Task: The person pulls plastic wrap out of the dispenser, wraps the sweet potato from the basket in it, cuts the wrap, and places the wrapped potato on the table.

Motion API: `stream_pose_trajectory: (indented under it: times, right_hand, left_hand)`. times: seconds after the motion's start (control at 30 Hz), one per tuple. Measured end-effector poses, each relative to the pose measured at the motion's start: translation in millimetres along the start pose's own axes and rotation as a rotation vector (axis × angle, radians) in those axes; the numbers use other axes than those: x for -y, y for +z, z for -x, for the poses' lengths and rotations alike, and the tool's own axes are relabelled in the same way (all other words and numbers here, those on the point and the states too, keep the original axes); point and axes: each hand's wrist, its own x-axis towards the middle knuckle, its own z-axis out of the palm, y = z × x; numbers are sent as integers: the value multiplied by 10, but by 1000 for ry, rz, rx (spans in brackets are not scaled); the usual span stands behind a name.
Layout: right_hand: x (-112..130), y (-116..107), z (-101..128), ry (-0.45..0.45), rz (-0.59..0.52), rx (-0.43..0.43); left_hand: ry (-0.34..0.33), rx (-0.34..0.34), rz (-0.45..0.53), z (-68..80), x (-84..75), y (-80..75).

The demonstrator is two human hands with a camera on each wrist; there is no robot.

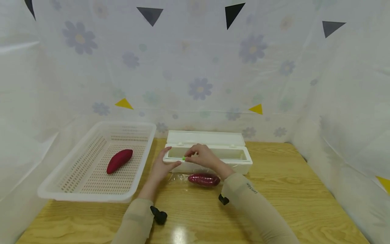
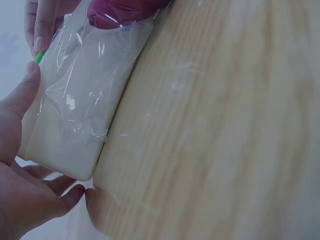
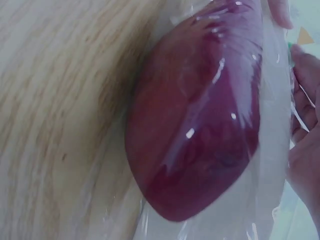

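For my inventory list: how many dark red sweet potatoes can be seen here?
2. One dark red sweet potato lies bare in the white plastic basket. The other sweet potato, under clear cling film, lies on the wooden table before the white dispenser box.

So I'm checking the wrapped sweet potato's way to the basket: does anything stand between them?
Only the left hand, which rests at the cling film dispenser's left end, stands between the wrapped sweet potato and the white basket. Otherwise bare table.

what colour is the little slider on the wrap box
Bright green slider, pinched by the right hand; clearest in the head view.
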Motion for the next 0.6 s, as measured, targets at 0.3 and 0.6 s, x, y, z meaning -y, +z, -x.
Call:
stream_pose_trajectory:
  times: [0.3,0.6]
  right_hand:
    - [23,53,-15,11,-5,-51]
    - [3,76,-13,42,-61,-40]
  left_hand:
    - [15,28,-10,-42,66,-22]
    - [12,54,4,-22,34,-50]
